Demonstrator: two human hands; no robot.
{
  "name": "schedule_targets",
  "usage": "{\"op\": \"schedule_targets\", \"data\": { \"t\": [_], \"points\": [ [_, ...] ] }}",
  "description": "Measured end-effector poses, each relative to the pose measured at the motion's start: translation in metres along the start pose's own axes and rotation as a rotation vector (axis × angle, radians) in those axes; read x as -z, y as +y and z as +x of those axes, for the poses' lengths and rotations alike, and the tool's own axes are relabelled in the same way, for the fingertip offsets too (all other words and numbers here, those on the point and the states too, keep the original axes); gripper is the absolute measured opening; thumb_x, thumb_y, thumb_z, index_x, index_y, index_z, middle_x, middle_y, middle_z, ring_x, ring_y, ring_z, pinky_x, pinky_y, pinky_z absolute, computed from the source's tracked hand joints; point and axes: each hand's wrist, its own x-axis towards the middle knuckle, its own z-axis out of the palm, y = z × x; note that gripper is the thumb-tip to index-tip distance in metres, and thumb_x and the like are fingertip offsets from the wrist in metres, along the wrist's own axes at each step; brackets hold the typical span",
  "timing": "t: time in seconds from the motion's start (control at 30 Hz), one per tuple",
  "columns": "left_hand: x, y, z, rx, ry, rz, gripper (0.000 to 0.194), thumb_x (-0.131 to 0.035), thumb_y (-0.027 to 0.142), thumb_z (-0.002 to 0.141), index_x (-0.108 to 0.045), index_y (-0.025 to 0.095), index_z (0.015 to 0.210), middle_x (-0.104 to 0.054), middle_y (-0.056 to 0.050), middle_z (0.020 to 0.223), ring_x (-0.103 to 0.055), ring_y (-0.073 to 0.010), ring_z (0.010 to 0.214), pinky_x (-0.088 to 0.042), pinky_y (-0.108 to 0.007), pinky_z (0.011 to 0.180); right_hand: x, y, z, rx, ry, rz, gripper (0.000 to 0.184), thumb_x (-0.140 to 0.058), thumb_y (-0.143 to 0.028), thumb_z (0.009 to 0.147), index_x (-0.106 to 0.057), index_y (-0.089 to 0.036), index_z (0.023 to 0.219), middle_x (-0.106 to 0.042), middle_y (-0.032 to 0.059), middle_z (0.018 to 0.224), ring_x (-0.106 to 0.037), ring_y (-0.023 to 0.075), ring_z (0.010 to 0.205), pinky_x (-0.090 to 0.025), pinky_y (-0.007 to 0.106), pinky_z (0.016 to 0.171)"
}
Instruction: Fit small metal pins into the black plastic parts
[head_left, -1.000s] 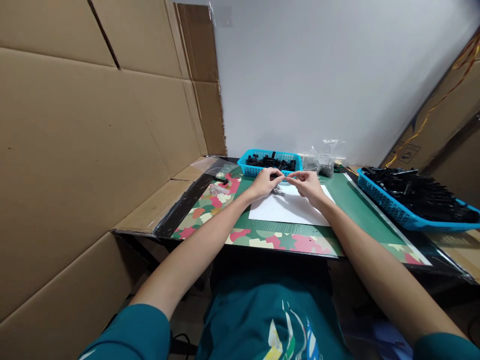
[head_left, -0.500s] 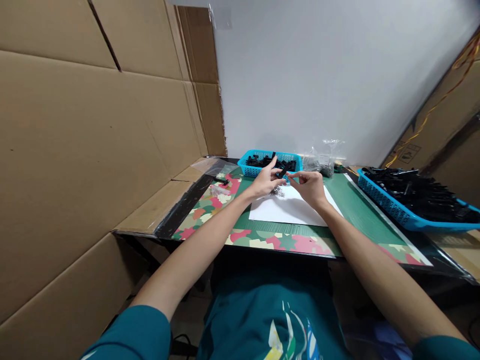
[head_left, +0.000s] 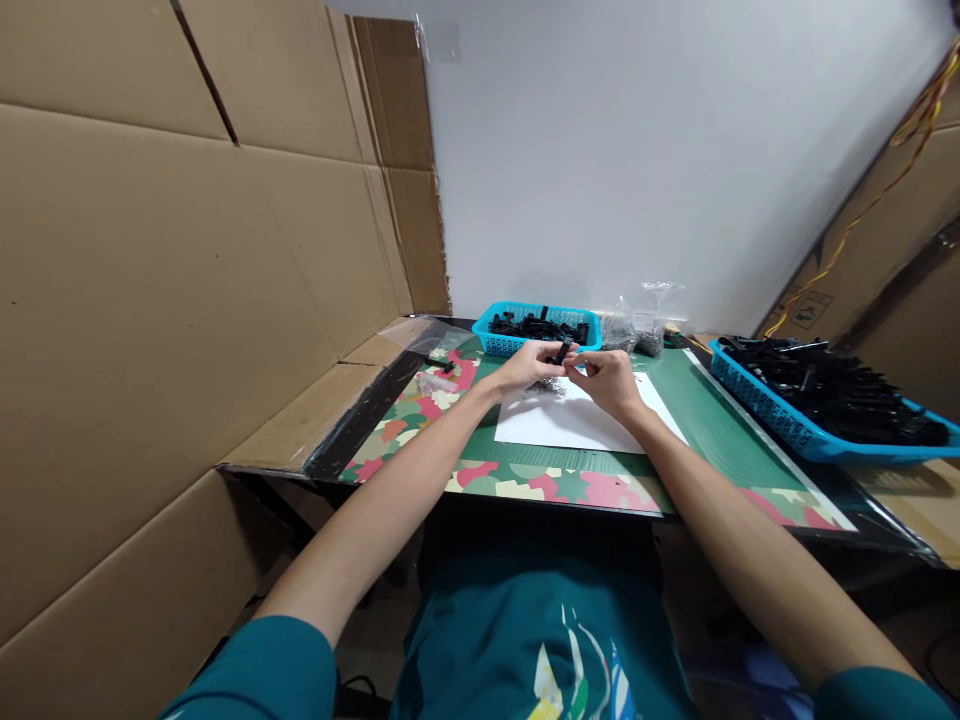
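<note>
My left hand (head_left: 526, 367) is closed on a small black plastic part (head_left: 564, 351), which sticks up between the thumb and fingers. Close against that part, my right hand (head_left: 609, 380) has its thumb and forefinger pinched together; whatever is between those fingertips is too small to make out. Both hands are above a white sheet of paper (head_left: 570, 424). On the sheet, partly behind my left hand, lies a small heap of tiny metal pieces (head_left: 552, 387).
Behind my hands stands a blue basket (head_left: 499, 344) of black parts. A larger blue basket (head_left: 795, 425), heaped with black parts, is at the right. Clear plastic bags (head_left: 649, 325) stand at the back. Cardboard (head_left: 187, 260) walls off the left side.
My left thumb has come down from its raised position and the fingers have closed around the black part, which now stands more upright. My right hand has shifted slightly left and down.
</note>
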Motion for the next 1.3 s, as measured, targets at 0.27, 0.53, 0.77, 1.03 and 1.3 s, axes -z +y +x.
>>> {"op": "schedule_targets", "data": {
  "t": [0.27,0.53,0.77,1.03,1.3],
  "points": [
    [-0.006,0.005,-0.004,0.052,0.008,-0.223,0.031,-0.076,0.039,0.094,-0.071,0.016,0.114,-0.077,-0.011,0.106,-0.072,-0.0192,0.099,-0.055,-0.038,0.102,0.002,-0.002,-0.001,-0.015,-0.02,-0.007,0.027,-0.064,-0.037,0.085,-0.075,-0.016,0.073,-0.038,-0.0037,0.054,-0.031,0.0117,0.055,-0.031,0.026,0.057],
    [0.001,-0.002,0.0,0.021,0.006,-0.143,0.044,-0.082,0.049,0.088,-0.073,0.013,0.111,-0.076,-0.011,0.103,-0.072,-0.0206,0.099,-0.057,-0.037,0.097,-0.007,-0.005,0.002,0.027,-0.059,0.033,0.023,-0.065,-0.025,0.082,-0.064,-0.016,0.062,-0.036,-0.0045,0.055,-0.028,0.0116,0.059,-0.032,0.025,0.059],
    [-0.001,0.001,-0.001,-0.016,0.006,-0.11,0.057,-0.083,0.063,0.081,-0.076,0.013,0.109,-0.076,-0.012,0.104,-0.072,-0.0229,0.1,-0.057,-0.036,0.094,-0.008,-0.007,0.002,-0.015,-0.072,0.0,0.023,-0.064,-0.027,0.081,-0.058,-0.019,0.061,-0.037,-0.0037,0.055,-0.029,0.0127,0.058,-0.031,0.026,0.058],
    [0.0,-0.003,0.0,-0.013,0.016,-0.115,0.059,-0.085,0.064,0.078,-0.075,0.012,0.103,-0.076,-0.011,0.099,-0.072,-0.0225,0.097,-0.057,-0.037,0.094,-0.009,-0.008,0.002,0.001,-0.098,-0.022,0.034,-0.062,-0.029,0.082,-0.042,-0.021,0.055,-0.033,-0.0034,0.056,-0.024,0.014,0.063,-0.027,0.026,0.057],
    [0.004,-0.007,0.001,0.013,0.043,-0.11,0.056,-0.088,0.062,0.074,-0.076,0.012,0.095,-0.074,-0.008,0.09,-0.072,-0.0194,0.088,-0.058,-0.033,0.086,-0.007,-0.009,0.001,-0.026,-0.114,0.072,0.026,-0.069,-0.035,0.085,-0.069,-0.018,0.067,-0.035,-0.0041,0.057,-0.028,0.0125,0.059,-0.033,0.027,0.06]
  ]
}}
